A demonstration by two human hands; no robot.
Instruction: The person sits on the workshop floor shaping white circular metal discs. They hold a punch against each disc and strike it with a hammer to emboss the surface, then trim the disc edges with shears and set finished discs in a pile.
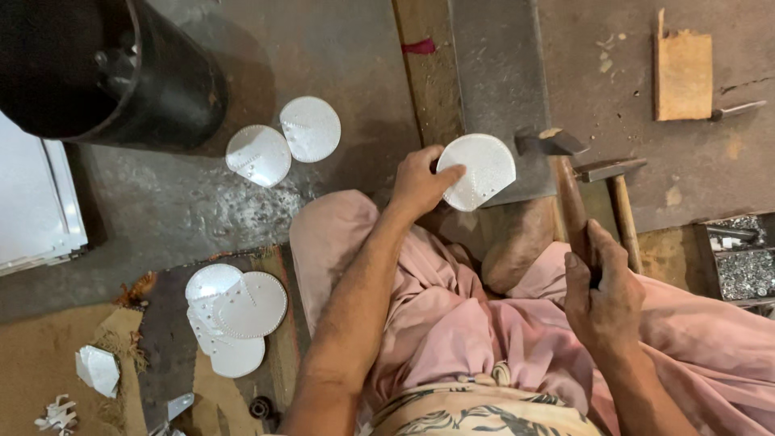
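Left hand is pinching a round white metal disc by its edge, thumb on top, fingers curled beneath, holding it flat on the steel block ahead of the knees. The disc is showing dotted punch rows and a notched lower edge. Right hand is gripping a hammer handle, fingers wrapped tight, head resting beside the disc. Second hammer is lying just beside it.

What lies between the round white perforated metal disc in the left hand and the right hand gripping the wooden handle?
In the head view, the hammer's dark metal head and a bare foot.
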